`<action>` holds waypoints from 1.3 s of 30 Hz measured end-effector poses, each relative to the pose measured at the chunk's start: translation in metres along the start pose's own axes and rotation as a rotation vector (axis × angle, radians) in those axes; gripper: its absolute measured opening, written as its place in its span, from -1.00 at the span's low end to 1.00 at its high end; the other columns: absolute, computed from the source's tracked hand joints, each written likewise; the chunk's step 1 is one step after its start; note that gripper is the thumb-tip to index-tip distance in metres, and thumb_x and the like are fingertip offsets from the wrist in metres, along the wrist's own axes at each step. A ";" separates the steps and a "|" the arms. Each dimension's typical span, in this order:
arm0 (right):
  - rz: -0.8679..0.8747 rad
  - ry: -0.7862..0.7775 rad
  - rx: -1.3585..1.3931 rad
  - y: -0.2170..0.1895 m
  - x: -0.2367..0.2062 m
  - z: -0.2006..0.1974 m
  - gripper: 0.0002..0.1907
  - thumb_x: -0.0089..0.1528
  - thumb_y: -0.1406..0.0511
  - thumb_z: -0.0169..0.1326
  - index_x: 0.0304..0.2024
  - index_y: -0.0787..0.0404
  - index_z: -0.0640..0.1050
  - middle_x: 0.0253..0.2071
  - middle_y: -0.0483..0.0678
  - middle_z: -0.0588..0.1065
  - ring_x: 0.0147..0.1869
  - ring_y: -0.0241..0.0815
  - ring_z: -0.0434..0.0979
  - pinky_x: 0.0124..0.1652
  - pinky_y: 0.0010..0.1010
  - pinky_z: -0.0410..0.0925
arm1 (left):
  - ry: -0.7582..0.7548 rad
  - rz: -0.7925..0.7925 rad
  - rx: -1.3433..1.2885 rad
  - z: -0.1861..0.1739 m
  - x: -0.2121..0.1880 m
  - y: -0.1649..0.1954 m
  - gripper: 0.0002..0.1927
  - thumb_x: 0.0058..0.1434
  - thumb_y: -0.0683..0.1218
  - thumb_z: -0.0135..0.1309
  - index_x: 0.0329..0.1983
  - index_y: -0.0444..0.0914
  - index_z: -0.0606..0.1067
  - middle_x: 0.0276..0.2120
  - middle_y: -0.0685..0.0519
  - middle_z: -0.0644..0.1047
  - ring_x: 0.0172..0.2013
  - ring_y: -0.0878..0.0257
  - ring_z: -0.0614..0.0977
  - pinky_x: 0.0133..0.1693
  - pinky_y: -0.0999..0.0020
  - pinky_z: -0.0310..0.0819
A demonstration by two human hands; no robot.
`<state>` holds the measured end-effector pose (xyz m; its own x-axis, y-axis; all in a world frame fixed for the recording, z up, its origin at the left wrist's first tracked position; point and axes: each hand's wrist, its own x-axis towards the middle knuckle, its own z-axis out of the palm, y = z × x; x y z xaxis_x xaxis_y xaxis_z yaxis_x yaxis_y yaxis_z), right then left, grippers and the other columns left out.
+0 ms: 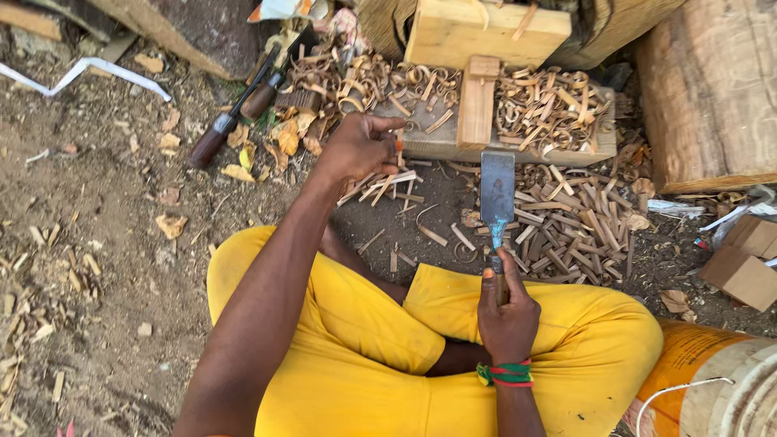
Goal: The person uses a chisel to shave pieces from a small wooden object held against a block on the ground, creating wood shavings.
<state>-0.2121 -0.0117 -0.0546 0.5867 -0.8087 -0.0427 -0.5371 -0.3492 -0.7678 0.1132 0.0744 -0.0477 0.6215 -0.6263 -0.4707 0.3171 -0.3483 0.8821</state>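
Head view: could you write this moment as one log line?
left hand: pinching wood sticks | right hand: gripping flat blade | ground: shavings

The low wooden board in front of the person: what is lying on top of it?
On the board lie curled wood shavings and an upright small wooden block. The shavings cover most of its surface.

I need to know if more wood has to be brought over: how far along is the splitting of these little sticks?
Done: a heap of split sticks and curled shavings lies by the wooden block. In hand: the right hand grips a broad chisel, blade up; the left hand is on a few thin sticks at the block's edge. Left: those few sticks; I see no other uncut stock within reach.
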 end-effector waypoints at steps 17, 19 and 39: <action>-0.066 -0.022 -0.016 -0.001 -0.004 0.002 -0.61 0.41 0.26 0.13 0.28 0.18 0.55 -0.53 -0.07 0.31 -0.44 -0.39 0.18 -0.45 -0.39 0.20 | 0.127 0.172 0.581 -0.011 0.017 -0.031 -0.60 0.18 -0.26 0.11 -0.01 0.02 0.70 -0.13 0.11 0.71 -0.31 0.34 0.68 -0.24 0.36 0.59; -0.060 -0.036 0.000 -0.001 -0.004 0.003 -0.60 0.40 0.25 0.12 0.28 0.16 0.56 -0.54 -0.06 0.28 -0.45 -0.40 0.17 -0.45 -0.40 0.18 | 0.127 0.246 0.702 -0.014 0.018 -0.035 -0.62 0.14 -0.22 0.16 -0.02 0.01 0.69 -0.14 0.08 0.71 -0.23 0.30 0.73 -0.09 0.30 0.62; -0.020 -0.043 -0.143 -0.006 0.000 -0.009 -0.58 0.29 0.13 0.11 0.20 -0.07 0.58 -0.69 0.07 0.41 -0.69 -0.02 0.37 -0.58 -0.19 0.23 | 0.137 0.180 0.895 0.005 -0.017 0.005 -0.69 0.27 -0.01 0.18 0.09 -0.01 0.63 -0.17 -0.10 0.69 -0.22 0.11 0.75 0.02 0.15 0.58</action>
<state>-0.2139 -0.0137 -0.0440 0.6222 -0.7807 -0.0583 -0.6039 -0.4312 -0.6703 0.1010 0.0798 -0.0355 0.7049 -0.6552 -0.2717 -0.4289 -0.6988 0.5724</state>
